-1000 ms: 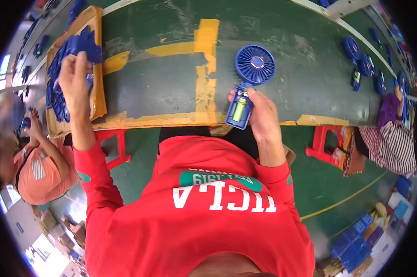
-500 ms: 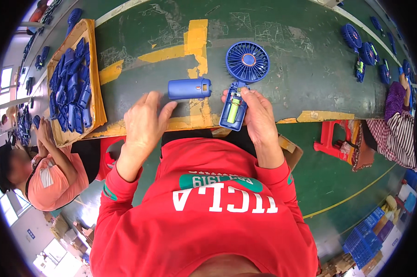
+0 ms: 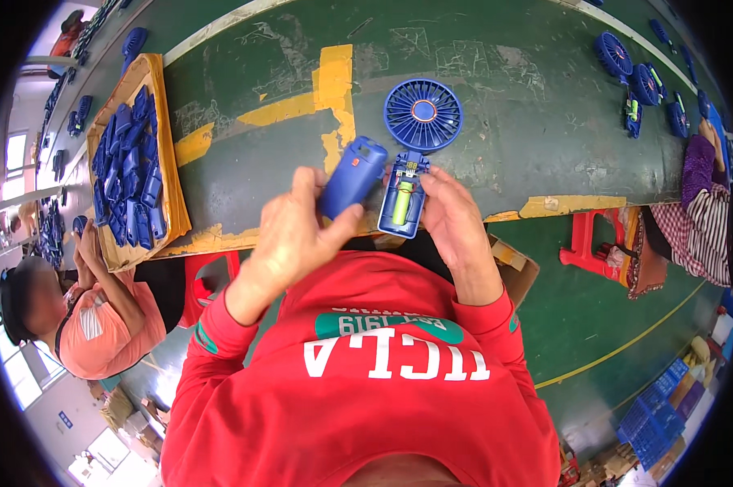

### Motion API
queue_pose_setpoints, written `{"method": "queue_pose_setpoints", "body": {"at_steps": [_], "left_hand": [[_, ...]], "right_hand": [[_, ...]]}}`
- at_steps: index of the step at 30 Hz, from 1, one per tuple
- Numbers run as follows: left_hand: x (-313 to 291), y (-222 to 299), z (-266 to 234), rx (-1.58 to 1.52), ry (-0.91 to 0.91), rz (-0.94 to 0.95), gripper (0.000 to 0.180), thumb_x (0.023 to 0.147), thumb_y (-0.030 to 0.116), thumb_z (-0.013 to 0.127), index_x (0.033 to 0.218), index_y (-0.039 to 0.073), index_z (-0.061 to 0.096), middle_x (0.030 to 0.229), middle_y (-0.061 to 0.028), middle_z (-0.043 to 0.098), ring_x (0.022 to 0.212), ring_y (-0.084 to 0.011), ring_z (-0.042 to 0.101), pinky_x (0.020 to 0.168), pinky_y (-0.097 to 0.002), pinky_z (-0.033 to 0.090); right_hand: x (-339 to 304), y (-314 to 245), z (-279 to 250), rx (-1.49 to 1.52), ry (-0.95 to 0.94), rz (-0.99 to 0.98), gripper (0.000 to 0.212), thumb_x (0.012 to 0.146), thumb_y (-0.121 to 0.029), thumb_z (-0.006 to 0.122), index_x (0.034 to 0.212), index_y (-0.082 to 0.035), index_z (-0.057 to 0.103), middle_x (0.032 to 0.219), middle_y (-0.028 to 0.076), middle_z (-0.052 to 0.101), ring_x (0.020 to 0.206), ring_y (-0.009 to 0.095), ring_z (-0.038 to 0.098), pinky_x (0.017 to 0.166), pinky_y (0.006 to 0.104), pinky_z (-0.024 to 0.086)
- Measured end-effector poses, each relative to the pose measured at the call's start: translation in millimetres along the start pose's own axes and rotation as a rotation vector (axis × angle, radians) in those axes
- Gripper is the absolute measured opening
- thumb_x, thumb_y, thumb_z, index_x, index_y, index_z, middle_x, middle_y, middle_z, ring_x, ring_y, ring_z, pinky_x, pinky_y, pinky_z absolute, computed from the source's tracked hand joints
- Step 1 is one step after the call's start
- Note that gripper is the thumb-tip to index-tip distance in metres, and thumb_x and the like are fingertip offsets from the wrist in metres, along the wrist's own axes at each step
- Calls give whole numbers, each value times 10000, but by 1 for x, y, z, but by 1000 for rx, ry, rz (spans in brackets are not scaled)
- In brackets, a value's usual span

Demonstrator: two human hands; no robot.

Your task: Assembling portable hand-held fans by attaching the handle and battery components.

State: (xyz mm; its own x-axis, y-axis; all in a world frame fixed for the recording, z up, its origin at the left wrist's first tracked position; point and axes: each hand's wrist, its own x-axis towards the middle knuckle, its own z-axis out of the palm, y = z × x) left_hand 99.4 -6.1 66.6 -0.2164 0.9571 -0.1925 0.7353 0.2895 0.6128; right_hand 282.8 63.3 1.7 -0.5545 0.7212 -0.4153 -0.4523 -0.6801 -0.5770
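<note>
1. Done so far, it seems: a smooth, rounded green cell (image 3: pixel 402 203) and a small circuit board (image 3: pixel 412 167) sit inside the open fan handle (image 3: pixel 417 213)
2. Left undone: the long blue cover (image 3: pixel 353 180) is off, tilted just left of the handle, whose inside lies bare
3. The left hand (image 3: pixel 295 234) pinches the cover's lower part, thumb and fingers partly closed around it
4. The right hand (image 3: pixel 454 213) is closed on the handle along its right side, above the table's near edge; fingers beneath are mostly hidden
5. The round fan head (image 3: pixel 423 114), seemingly hard plastic, has thin radial ribs
6. More blue pieces (image 3: pixel 127 166) heap in a tape-edged box (image 3: pixel 172 154) on the scuffed green table (image 3: pixel 249 174)
</note>
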Motion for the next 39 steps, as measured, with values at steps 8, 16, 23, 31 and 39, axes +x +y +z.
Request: {"method": "queue_pose_setpoints", "body": {"at_steps": [8, 16, 23, 31, 39], "left_hand": [[-9, 29, 26, 45, -53, 151, 665, 760, 272, 650, 1251, -60, 349, 704, -227, 618, 541, -350, 619, 502, -423, 501], [-7, 29, 34, 199, -11, 250, 687, 767, 299, 639, 1277, -73, 370, 684, -211, 619, 501, -328, 610, 451, -406, 484], [-7, 25, 39, 254, 36, 312, 679, 760, 315, 645, 1258, -85, 414, 610, -175, 597, 449, -297, 587, 416, -395, 464], [-5, 21, 38, 265, 28, 368, 678, 754, 311, 656, 1222, -124, 432, 593, -166, 591, 455, -286, 590, 410, -382, 464], [-4, 14, 38, 222, 62, 437, 675, 742, 315, 670, 1193, -138, 450, 586, -166, 590, 464, -287, 596, 415, -379, 469]], "right_hand": [[-7, -4, 7, -8, 1, 57, 418, 863, -94, 406, 1258, 42, 407, 1161, 122, 536, 1049, 188, 536, 911, 339, 424], [-11, -6, 11, -14, -13, 53, 473, 832, -74, 394, 1291, 38, 373, 1174, 120, 529, 1039, 183, 535, 894, 324, 429], [-14, -8, 12, -81, -58, 54, 531, 818, -50, 393, 1339, 29, 326, 1191, 126, 512, 1072, 182, 517, 927, 326, 412], [-13, -6, 13, -149, -99, 2, 559, 824, -60, 402, 1368, 15, 296, 1203, 116, 502, 1081, 171, 502, 934, 310, 400], [-16, -9, 20, -290, -105, 3, 525, 865, -70, 397, 1374, 1, 290, 1192, 104, 503, 1067, 145, 496, 913, 289, 402]]}}
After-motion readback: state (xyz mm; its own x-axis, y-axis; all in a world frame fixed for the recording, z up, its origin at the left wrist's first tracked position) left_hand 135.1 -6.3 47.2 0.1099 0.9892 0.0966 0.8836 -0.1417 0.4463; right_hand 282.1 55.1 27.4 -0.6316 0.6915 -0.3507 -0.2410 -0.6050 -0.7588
